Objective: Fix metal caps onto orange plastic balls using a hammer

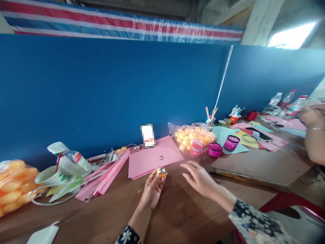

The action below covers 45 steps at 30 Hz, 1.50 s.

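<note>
Between the fingertips of my left hand (151,190) is a small yellow-orange ball (161,172) with a shiny, partly dark top. Its fine detail is too small to make out. My right hand (200,180) is held to the right of the ball, fingers stretched out and apart, with nothing in them. Just beyond the ball lie stacked pink paper sheets (144,162), with small dark pieces or marks (161,158) on top. Ahead of my right hand stand a small pink-rimmed cup (196,149) and a magenta round container (214,150).
A clear bag of orange balls (191,135) sits behind the cup; another bag (16,186) is at far left. Left of the paper are a plastic bottle (78,162) and a white cable (48,204). Another person's arm (315,139) is at right. A blue partition (114,84) stands behind.
</note>
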Available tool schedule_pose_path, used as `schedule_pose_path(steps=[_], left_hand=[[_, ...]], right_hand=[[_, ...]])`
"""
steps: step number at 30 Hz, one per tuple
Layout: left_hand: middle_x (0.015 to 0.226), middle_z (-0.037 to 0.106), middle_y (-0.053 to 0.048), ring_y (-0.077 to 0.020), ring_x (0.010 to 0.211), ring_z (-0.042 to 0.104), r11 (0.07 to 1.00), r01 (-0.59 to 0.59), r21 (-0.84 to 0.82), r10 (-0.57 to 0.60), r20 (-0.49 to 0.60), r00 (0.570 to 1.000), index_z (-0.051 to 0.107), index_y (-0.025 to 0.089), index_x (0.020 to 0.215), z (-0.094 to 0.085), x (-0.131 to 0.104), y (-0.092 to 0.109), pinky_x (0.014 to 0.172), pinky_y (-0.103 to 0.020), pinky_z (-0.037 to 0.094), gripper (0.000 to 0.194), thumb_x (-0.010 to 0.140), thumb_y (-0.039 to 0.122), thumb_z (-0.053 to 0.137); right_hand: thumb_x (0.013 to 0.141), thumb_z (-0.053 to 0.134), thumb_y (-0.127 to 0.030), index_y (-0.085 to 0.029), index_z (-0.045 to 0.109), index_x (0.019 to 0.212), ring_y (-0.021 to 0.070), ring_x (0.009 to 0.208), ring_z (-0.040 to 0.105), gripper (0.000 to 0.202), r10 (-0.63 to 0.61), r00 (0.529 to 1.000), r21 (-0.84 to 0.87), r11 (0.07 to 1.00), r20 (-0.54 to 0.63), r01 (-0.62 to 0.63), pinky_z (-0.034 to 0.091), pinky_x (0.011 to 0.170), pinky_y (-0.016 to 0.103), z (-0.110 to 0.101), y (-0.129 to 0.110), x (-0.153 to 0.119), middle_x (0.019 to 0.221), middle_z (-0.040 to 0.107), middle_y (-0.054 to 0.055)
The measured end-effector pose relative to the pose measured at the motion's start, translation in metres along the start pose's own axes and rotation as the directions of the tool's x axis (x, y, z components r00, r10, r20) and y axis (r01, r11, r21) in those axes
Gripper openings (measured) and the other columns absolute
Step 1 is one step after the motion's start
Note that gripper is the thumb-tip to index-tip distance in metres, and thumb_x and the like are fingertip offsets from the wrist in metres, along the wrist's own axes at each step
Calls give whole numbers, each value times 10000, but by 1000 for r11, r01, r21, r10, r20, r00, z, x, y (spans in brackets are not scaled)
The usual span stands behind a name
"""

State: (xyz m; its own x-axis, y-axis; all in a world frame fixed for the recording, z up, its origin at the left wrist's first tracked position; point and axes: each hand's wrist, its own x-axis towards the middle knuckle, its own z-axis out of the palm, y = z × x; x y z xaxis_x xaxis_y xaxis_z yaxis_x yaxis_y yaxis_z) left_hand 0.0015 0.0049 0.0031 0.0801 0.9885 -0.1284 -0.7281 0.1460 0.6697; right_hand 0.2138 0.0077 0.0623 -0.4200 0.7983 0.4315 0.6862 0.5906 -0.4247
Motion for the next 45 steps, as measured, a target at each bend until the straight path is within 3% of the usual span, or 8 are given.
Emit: schedule_pose_path(steps=[2,5,9,17,27,32,39,45], left_hand=[[1030,657,-58,-149,915,621,999,-21,27,21,15,1000,592,193,1078,0,0,0,836,-246,466,347,733,174,627],[1080,637,-62,-171,952,604,997,-64,34,64,-7,998,586,210,1088,-4,2,1,868,-303,452,370,722,186,639],[1118,616,-64,-189,976,595,993,-109,37,109,-7,994,554,235,1136,-7,4,1,888,-349,437,414,730,203,633],[1004,655,-78,-208,911,616,975,-190,117,196,-47,979,633,165,989,-1,4,0,845,-364,464,307,688,215,670],[969,664,-57,-168,858,622,973,-200,111,211,-94,973,635,171,975,-3,3,-2,794,-297,477,274,703,196,655],[989,656,-63,-168,850,621,970,-211,125,221,-72,973,621,182,1012,0,1,-2,764,-292,487,310,705,206,654],[995,653,-81,-198,888,617,983,-171,67,176,-83,981,595,193,1029,-8,4,-5,804,-358,474,330,705,212,656],[1020,648,-78,-195,896,617,990,-133,45,136,-64,989,599,205,1049,-6,5,-5,828,-362,462,353,701,204,660]], right_hand=[[847,451,-195,-208,482,1129,230,1022,518,285,-8,998,181,983,-68,20,436,889,395,34,-14,15,1080,549,98],[861,446,-203,-217,491,1119,187,938,567,262,12,998,448,894,-66,18,478,836,333,72,-24,34,1063,556,76],[863,466,-231,-219,495,1136,170,918,584,275,26,999,632,775,-37,3,497,787,289,92,-23,46,1090,559,69],[855,496,-247,-223,537,1121,190,988,561,271,30,997,683,730,-68,25,466,841,313,96,-18,43,1084,593,69],[846,503,-234,-223,565,1063,192,945,574,225,52,995,691,723,-89,25,478,816,322,100,-23,46,1036,603,69],[815,501,-142,-250,573,1089,200,1022,538,303,48,993,672,740,-105,35,470,849,337,103,-18,42,1095,583,60],[731,586,-114,-235,558,1078,186,886,590,369,165,983,753,657,-84,-46,522,729,297,104,-16,36,1027,588,54],[726,563,-74,-234,592,1040,175,858,595,354,113,990,755,655,-85,-10,523,718,285,102,-16,39,992,594,48]])
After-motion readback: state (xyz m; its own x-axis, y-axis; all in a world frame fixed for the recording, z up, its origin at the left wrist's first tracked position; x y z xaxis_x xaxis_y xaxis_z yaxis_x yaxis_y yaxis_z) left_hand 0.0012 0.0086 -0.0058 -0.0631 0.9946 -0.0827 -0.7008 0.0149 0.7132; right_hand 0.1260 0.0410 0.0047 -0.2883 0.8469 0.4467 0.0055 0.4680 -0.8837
